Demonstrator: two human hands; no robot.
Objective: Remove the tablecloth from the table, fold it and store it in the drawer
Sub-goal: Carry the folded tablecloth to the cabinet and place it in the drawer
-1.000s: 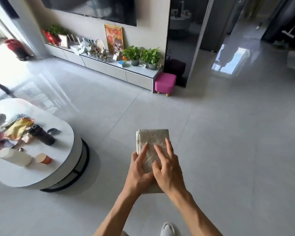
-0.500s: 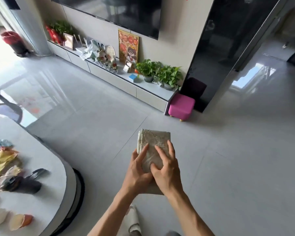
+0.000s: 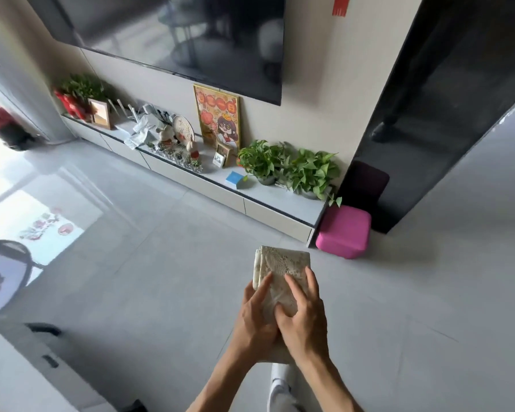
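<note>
At the far left, a red plant arrangement [image 3: 72, 104] and a wooden picture frame [image 3: 100, 113] are seen at the left end of the long, low white media cabinet [image 3: 191, 185] under the dark wall-mounted screen [image 3: 173, 34]. Along the cabinet top stand a round decorated plate [image 3: 182, 128], a gold-framed cartoon poster [image 3: 217, 115] leaned on the wall, and two green leafy potted plants [image 3: 289, 166] near the right end. Flat drawer fronts [image 3: 275, 217] are visible along its face, all closed. Just beside its right end a pink cube stool [image 3: 344, 231] sits on the grey tiled floor [image 3: 131, 278].

In mid-air over the floor, the cream lace tablecloth [image 3: 283, 264], already folded into a thick rectangular pad, is held between both hands. The left hand [image 3: 254, 318] is curled round its left edge with fingers laid on top; the right hand [image 3: 305, 319] is pressed on its top, touching the left.

The step in hand is judged to be carrying to a drawer. The pad should be kept flat and pinched so the layers are not allowed to slide; one hand will have to be freed for the drawer, so the bundle should first be secured in the other.
</note>
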